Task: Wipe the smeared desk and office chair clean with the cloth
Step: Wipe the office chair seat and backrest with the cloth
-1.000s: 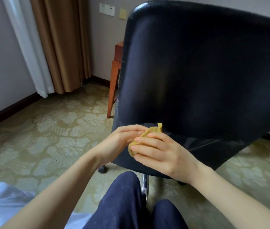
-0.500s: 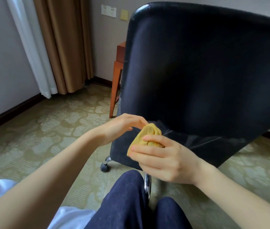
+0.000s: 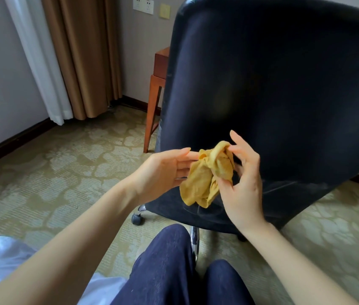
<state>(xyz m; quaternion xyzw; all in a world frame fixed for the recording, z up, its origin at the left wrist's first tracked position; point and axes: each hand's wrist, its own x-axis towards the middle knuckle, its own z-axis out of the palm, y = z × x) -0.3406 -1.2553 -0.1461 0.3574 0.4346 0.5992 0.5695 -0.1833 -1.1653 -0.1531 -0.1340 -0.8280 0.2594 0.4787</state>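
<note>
Midair, right hand point(image 3: 242, 188) pinches cloth point(image 3: 205, 181) near lower edge of chair point(image 3: 273, 84).

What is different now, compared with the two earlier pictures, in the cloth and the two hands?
The cloth was a tight ball held between both hands; now it has come loose and hangs in folds. The hands moved apart: the right hand pinches the cloth with its fingers spread, and the left hand only touches its left side with straight fingers. The chair stayed in place.
</note>
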